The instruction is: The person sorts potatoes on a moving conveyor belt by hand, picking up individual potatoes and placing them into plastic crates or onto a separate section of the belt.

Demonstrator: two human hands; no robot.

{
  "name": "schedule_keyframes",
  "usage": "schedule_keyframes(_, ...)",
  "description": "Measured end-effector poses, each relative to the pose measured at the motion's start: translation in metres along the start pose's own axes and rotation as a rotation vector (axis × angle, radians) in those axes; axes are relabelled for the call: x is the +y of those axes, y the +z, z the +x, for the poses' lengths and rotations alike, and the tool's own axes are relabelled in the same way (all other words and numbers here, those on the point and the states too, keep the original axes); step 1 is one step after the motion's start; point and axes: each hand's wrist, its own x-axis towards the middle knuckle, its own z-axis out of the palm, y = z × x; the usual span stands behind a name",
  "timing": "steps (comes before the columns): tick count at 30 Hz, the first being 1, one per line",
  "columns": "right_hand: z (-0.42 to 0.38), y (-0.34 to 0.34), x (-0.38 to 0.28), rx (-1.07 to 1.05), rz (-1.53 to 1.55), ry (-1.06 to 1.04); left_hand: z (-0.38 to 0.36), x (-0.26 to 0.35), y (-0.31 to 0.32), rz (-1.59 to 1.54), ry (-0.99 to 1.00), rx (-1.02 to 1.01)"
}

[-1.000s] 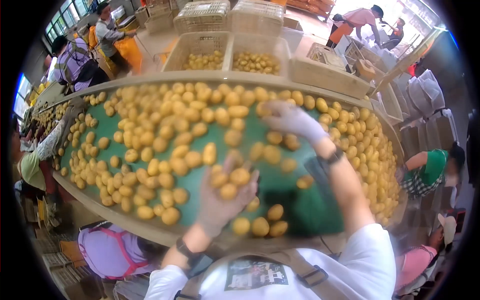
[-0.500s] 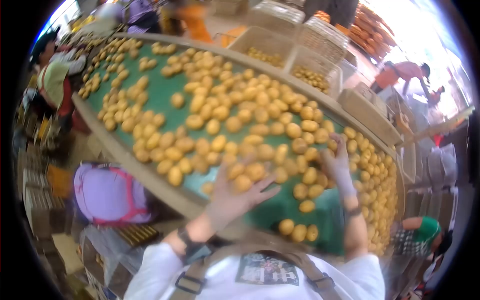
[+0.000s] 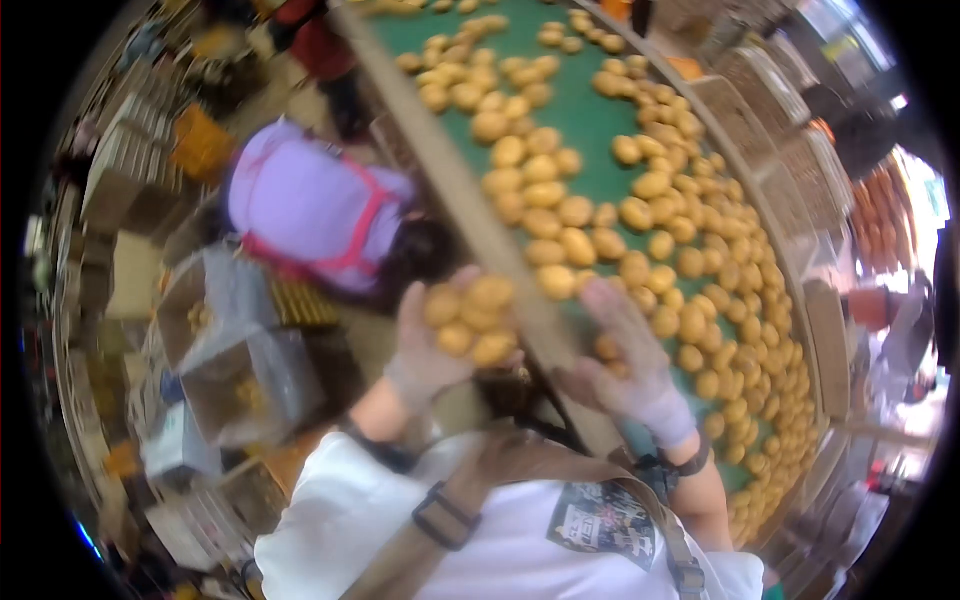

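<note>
My left hand [image 3: 428,355], in a thin pale glove, is cupped around a cluster of several small yellow potatoes [image 3: 472,322], off the left side of the belt. At the edge of the green belt [image 3: 602,150], my gloved right hand [image 3: 632,365] is curled, with a potato or two [image 3: 607,348] between its thumb and fingers. Part of what it holds is hidden by the hand. Many loose potatoes [image 3: 700,262] lie on the belt beyond and to the right of it.
The belt's raised rim [image 3: 465,190] runs between my hands. On the left are a plastic-lined box [image 3: 235,395] with some potatoes inside, and a person in a purple top [image 3: 310,205]. Crates [image 3: 755,85] stand along the far side.
My view and body have turned left. My left hand has lifted potatoes off the belt and over its left side; my right hand has come back to the near rim.
</note>
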Motion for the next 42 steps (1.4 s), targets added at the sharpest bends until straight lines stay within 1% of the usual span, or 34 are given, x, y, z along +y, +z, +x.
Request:
schedule_keyframes(1,-0.002,0.0,0.0,-0.033,-0.005,0.047,-0.018,0.01,-0.013,-0.006,0.042,-0.002)
schedule_keyframes(2,-0.01,-0.002,-0.002,-0.072,0.022,0.195,-0.038,0.018,-0.027,-0.011,0.081,-0.008)
schedule_keyframes(3,-0.018,-0.003,-0.003,-0.111,0.038,0.343,-0.056,0.021,-0.045,-0.026,0.111,0.1)
schedule_keyframes(4,-0.026,-0.001,-0.003,-0.028,0.235,0.445,-0.074,0.023,-0.062,-0.037,0.141,0.208)
schedule_keyframes(5,-0.035,0.001,-0.002,0.057,0.429,0.552,-0.084,0.028,-0.077,-0.106,0.143,0.243)
schedule_keyframes(8,-0.065,-0.007,0.009,0.041,0.274,0.595,-0.091,0.03,-0.12,-0.237,0.127,0.357)
schedule_keyframes(9,-0.069,-0.007,0.004,0.043,0.262,0.61,-0.079,0.027,-0.139,-0.334,0.111,0.312)
schedule_keyframes(10,-0.056,-0.003,-0.004,0.042,0.247,0.635,-0.065,0.038,-0.164,-0.438,0.089,0.271)
schedule_keyframes(11,-0.054,-0.003,-0.008,0.052,0.232,0.656,-0.048,0.03,-0.206,0.373,0.159,0.283)
schedule_keyframes(13,-0.049,-0.001,-0.016,0.045,0.179,0.645,0.0,0.017,-0.289,1.19,0.066,0.426)
schedule_keyframes(14,-0.045,0.001,-0.023,0.045,0.154,0.643,0.029,0.02,-0.319,1.191,-0.084,0.591)
schedule_keyframes(16,-0.041,-0.009,-0.039,-0.046,-0.075,0.648,0.052,0.036,-0.34,1.122,-0.148,0.805)
schedule_keyframes(17,-0.042,-0.018,-0.041,-0.093,-0.19,0.643,0.059,0.045,-0.344,1.056,-0.059,0.857)
schedule_keyframes(19,-0.074,-0.024,-0.04,0.306,0.091,0.844,0.056,0.072,-0.313,0.926,0.104,0.931)
schedule_keyframes(21,-0.127,-0.053,-0.033,0.436,-0.066,0.975,0.035,0.101,-0.255,0.837,0.285,0.94)
schedule_keyframes(22,-0.151,-0.069,-0.038,0.481,-0.184,1.106,0.02,0.113,-0.222,0.831,0.354,0.912)
schedule_keyframes(23,-0.175,-0.086,-0.043,0.522,-0.286,1.242,0.006,0.122,-0.192,0.853,0.408,0.874)
schedule_keyframes(24,-0.187,-0.088,-0.045,0.549,-0.359,1.33,-0.005,0.129,-0.165,0.918,0.449,0.822)
schedule_keyframes(25,-0.183,-0.084,-0.046,0.543,-0.405,1.368,-0.012,0.134,-0.144,1.071,0.479,0.769)
schedule_keyframes(27,-0.166,-0.074,-0.046,0.522,-0.441,1.383,-0.011,0.135,-0.083,1.346,0.553,0.557)
schedule_keyframes(28,-0.155,-0.07,-0.045,0.504,-0.448,1.381,-0.003,0.14,-0.05,1.757,0.725,0.319)
schedule_keyframes(29,-0.146,-0.067,-0.044,0.485,-0.448,1.373,0.006,0.139,-0.015,1.842,0.742,0.152)
schedule_keyframes(30,-0.138,-0.068,-0.044,0.467,-0.449,1.363,0.023,0.131,-0.003,1.753,0.777,-0.01)
schedule_keyframes(31,-0.133,-0.068,-0.045,0.45,-0.446,1.361,0.039,0.125,0.016,1.764,0.723,-0.177)
schedule_keyframes(34,-0.129,-0.086,-0.05,0.467,-0.409,1.414,0.085,0.078,0.057,1.571,0.683,-0.526)
schedule_keyframes(35,-0.131,-0.095,-0.049,0.489,-0.391,1.457,0.093,0.06,0.069,1.601,0.594,-0.61)
schedule_keyframes(37,-0.153,-0.117,-0.049,0.586,-0.364,1.521,0.11,0.032,0.09,1.651,0.431,-0.848)
schedule_keyframes(40,-0.279,-0.14,-0.014,0.801,-0.468,1.255,0.129,0.019,0.122,1.713,0.203,-1.167)
schedule_keyframes(41,-0.254,-0.148,-0.019,0.894,-0.485,1.529,0.136,0.013,0.123,1.706,0.214,-1.248)
schedule_keyframes(42,-0.278,-0.143,-0.012,0.93,-0.527,1.511,0.144,0.011,0.121,1.713,0.227,-1.305)
